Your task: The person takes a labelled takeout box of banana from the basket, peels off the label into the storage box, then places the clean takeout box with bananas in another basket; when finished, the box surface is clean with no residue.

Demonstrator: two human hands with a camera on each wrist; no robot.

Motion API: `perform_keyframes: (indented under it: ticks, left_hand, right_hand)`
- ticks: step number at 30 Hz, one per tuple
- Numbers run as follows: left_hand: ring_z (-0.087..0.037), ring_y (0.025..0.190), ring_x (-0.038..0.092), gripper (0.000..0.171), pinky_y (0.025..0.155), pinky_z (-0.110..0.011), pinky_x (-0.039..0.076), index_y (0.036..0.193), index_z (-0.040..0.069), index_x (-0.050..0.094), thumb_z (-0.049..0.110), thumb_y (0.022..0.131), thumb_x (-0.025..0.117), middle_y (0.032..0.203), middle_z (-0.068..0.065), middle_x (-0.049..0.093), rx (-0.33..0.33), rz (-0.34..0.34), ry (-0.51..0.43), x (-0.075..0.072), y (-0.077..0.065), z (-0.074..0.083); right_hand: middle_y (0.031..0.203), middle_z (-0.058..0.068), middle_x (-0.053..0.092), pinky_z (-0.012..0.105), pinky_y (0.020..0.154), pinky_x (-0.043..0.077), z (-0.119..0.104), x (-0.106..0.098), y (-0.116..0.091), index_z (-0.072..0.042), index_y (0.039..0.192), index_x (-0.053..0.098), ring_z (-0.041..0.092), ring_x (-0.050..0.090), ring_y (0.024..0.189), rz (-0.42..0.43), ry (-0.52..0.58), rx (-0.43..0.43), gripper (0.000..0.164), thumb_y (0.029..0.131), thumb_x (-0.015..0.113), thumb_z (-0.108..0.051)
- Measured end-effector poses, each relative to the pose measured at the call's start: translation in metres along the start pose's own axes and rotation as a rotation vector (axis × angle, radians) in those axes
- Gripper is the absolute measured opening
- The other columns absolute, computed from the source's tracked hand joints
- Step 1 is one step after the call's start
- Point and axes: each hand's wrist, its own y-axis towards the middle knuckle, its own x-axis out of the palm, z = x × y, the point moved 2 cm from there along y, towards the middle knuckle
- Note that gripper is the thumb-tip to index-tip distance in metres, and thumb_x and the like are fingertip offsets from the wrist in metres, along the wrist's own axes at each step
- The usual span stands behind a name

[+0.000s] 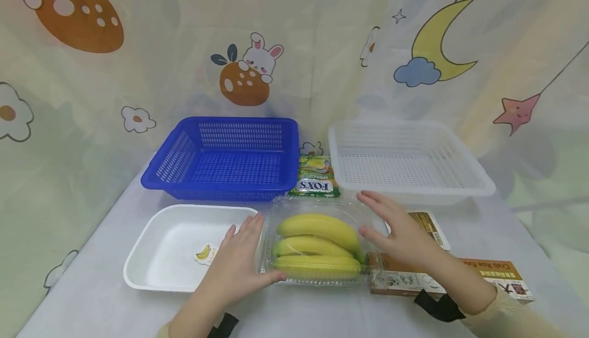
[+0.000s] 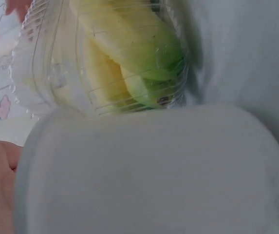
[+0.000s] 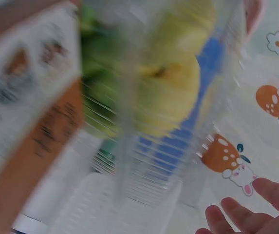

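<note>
With the clear box (image 1: 322, 206) as the clock's centre, its three bananas (image 1: 313, 246) lie inside, on a smooth white tabletop (image 1: 322, 307). The left hand (image 1: 236, 264) stands between eight and nine o'clock, fingers extended and thumb spread toward the box's edge; the right hand (image 1: 405, 233) is at three, fingers spread and gripping nothing. Whether either touches the plastic cannot be told.

A shallow white tray (image 1: 161, 246) sits at nine o'clock, a banana-printed label (image 1: 202, 254) inside it. Near the table's far edge, a blue basket (image 1: 216, 194) stands at ten and a white basket (image 1: 414, 190) at two, with a green FOX'S packet (image 1: 317, 179) between them at twelve. A flat package (image 1: 432, 228) shows beyond the right hand, and an orange-and-white carton (image 1: 499, 271) lies past three o'clock, partly behind the forearm.

Behind the table hangs a pale, softly creased cloth (image 1: 165, 62), printed with a rabbit on an orange (image 1: 248, 80) at eleven, a yellow moon (image 1: 432, 34) at one and a pink star (image 1: 517, 113) at two.
</note>
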Motion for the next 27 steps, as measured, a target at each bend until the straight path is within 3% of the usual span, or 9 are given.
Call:
perform_keyframes:
  ticks: [5, 10, 19, 27]
  left_hand:
    - [-0.029, 0.135, 0.030, 0.118, 0.108, -0.054, 0.023, 0.141, -0.002, 0.027, 0.069, 0.055, 0.069, 0.146, -0.014, 0.031, -0.013, -0.021, 0.000, 0.005, 0.002, 0.004]
    - [-0.028, 0.136, 0.028, 0.119, 0.110, -0.051, 0.022, 0.141, -0.003, 0.024, 0.065, 0.055, 0.071, 0.147, -0.016, 0.027, -0.032, -0.039, -0.030, 0.007, 0.002, 0.006]
    - [-0.030, 0.135, 0.029, 0.120, 0.111, -0.047, 0.022, 0.142, -0.004, 0.022, 0.063, 0.056, 0.073, 0.147, -0.019, 0.027, -0.055, -0.048, -0.083, 0.012, 0.004, 0.007]
    - [-0.030, 0.134, 0.031, 0.123, 0.111, -0.046, 0.024, 0.142, -0.005, 0.020, 0.064, 0.054, 0.073, 0.146, -0.019, 0.027, -0.045, -0.050, -0.086, 0.018, 0.004, 0.006]
  right_hand:
    - [0.144, 0.015, 0.033, 0.065, 0.090, 0.035, 0.008, 0.013, -0.024, -0.011, 0.138, 0.038, 0.041, 0.034, 0.127, 0.016, -0.042, 0.011, 0.068, 0.080, 0.067, -0.029]
    - [0.147, 0.016, 0.029, 0.067, 0.087, 0.035, 0.012, 0.021, -0.040, -0.014, 0.142, 0.031, 0.044, 0.034, 0.127, 0.013, -0.125, 0.088, 0.087, 0.071, 0.072, -0.044]
    - [0.148, 0.016, 0.027, 0.068, 0.081, 0.040, 0.018, 0.040, -0.049, -0.015, 0.143, 0.029, 0.047, 0.036, 0.124, 0.005, -0.167, 0.145, 0.100, 0.064, 0.072, -0.056]
    - [0.146, 0.022, 0.026, 0.066, 0.086, 0.038, 0.020, 0.050, -0.051, -0.012, 0.142, 0.030, 0.048, 0.036, 0.124, 0.020, -0.169, 0.135, 0.105, 0.059, 0.074, -0.057]
